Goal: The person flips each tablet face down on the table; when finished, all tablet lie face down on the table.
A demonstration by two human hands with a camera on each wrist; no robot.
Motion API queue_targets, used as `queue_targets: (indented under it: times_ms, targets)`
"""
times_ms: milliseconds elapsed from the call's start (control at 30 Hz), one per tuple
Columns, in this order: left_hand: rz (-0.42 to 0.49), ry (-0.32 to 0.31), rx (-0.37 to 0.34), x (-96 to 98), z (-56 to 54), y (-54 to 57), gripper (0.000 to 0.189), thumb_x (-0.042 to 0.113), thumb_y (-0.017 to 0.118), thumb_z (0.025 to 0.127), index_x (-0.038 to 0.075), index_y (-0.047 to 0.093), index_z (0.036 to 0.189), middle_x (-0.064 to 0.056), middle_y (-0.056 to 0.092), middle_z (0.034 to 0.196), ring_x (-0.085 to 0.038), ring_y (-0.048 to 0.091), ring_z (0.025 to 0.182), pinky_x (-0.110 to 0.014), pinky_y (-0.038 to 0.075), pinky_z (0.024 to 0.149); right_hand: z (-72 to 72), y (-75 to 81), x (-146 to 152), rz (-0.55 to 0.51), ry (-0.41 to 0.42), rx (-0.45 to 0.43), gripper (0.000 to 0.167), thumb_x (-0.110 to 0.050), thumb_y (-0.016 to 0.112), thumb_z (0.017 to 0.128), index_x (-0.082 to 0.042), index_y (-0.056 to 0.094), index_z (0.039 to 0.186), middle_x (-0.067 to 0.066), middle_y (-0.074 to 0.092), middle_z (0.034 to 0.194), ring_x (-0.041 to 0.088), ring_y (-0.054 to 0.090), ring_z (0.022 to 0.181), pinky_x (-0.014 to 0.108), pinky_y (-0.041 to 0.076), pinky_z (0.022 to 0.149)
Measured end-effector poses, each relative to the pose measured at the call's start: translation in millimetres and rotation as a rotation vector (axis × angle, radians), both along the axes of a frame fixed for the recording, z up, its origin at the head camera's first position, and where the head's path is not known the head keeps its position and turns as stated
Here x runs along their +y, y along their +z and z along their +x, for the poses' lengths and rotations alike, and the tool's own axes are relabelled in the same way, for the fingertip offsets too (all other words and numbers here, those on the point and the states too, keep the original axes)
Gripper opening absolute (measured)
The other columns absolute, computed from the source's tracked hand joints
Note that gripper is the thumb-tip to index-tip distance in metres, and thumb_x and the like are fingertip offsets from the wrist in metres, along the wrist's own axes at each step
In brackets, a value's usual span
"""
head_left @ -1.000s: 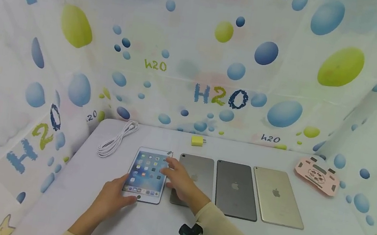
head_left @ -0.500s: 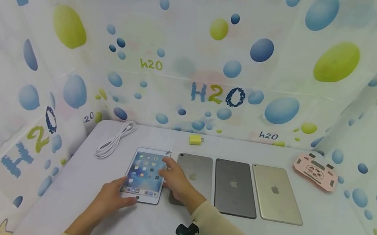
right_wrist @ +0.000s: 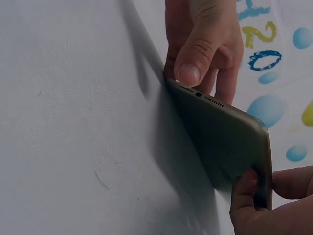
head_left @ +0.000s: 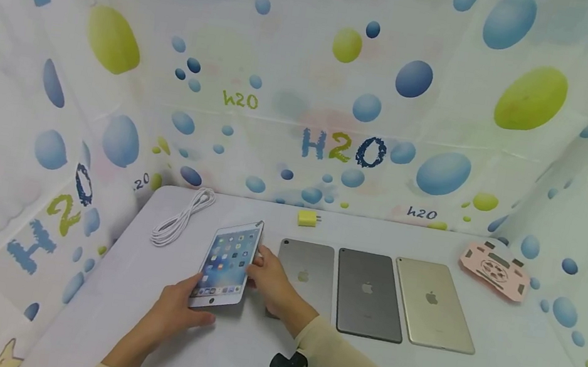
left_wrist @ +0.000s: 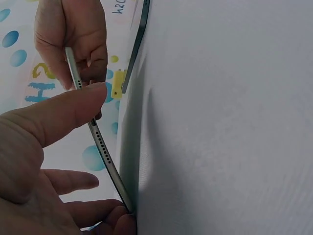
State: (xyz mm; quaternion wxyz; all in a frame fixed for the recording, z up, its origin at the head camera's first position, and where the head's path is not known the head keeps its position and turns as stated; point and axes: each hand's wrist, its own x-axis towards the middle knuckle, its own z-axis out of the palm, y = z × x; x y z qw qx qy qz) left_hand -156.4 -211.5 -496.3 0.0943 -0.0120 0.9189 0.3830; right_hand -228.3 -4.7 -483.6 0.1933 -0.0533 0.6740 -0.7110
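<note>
A white-framed tablet with its screen lit is tilted, its right side lifted off the white table and its left edge low. My right hand pinches that raised right edge; in the right wrist view, fingertips lie on the tablet's back. At the lower left, my left hand touches the left edge with its fingers, while the thumb stretches out straight near the bottom edge. Speaker holes show along the tablet's thin bottom edge in the left wrist view.
Three tablets lie face down to the right: grey, dark grey and gold. Behind are a coiled white cable and a yellow plug adapter. A pink controller-shaped item sits far right. Printed curtains surround the table.
The tablet lay flat; its right side has now been raised. My right hand has shifted from over the top right corner to grip the right edge. The left hand has barely moved.
</note>
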Motion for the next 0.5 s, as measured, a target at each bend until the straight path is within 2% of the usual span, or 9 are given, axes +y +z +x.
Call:
queue_targets:
  times_ms: [100, 200, 333, 500]
  targets:
    - [-0.024, -0.030, 0.039, 3.0, 0.8, 3.3, 0.106, 0.031, 0.092, 0.071, -0.002, 0.037, 0.155, -0.031, 0.042, 0.153, -0.053, 0.038, 0.141, -0.065, 0.032, 0.114, -0.6, 0.4, 0.3, -0.031, 0.034, 0.013, 0.063, -0.001, 0.052, 0.101, -0.002, 0.027, 0.159, 0.016, 0.062, 0.139, 0.027, 0.067, 0.117, 0.041, 0.057, 0.094]
    - [-0.075, -0.059, 0.088, 5.7, 1.9, 6.6, 0.101, 0.032, 0.091, 0.072, 0.002, 0.040, 0.155, -0.030, 0.047, 0.150, -0.050, 0.047, 0.129, -0.062, 0.040, 0.107, -1.6, 1.0, 0.5, -0.025, 0.051, -0.011, 0.067, -0.003, 0.055, 0.100, -0.005, 0.026, 0.160, 0.016, 0.066, 0.135, 0.026, 0.070, 0.112, 0.040, 0.058, 0.092]
    - [-0.151, -0.091, 0.133, 7.1, 2.6, 9.1, 0.091, 0.037, 0.088, 0.076, 0.008, 0.047, 0.152, -0.029, 0.055, 0.142, -0.041, 0.052, 0.113, -0.057, 0.046, 0.093, -1.9, 1.1, 0.4, -0.032, 0.068, -0.056, 0.073, -0.006, 0.059, 0.099, -0.010, 0.022, 0.162, 0.014, 0.070, 0.127, 0.023, 0.072, 0.103, 0.035, 0.061, 0.082]
    - [-0.198, -0.114, 0.188, 6.9, 1.3, 9.8, 0.080, 0.039, 0.086, 0.079, 0.010, 0.054, 0.147, -0.025, 0.063, 0.133, -0.041, 0.060, 0.108, -0.055, 0.050, 0.087, 1.0, 0.2, -2.4, -0.088, 0.073, -0.042, 0.070, -0.008, 0.059, 0.099, -0.012, 0.027, 0.161, 0.015, 0.071, 0.125, 0.024, 0.073, 0.098, 0.032, 0.061, 0.074]
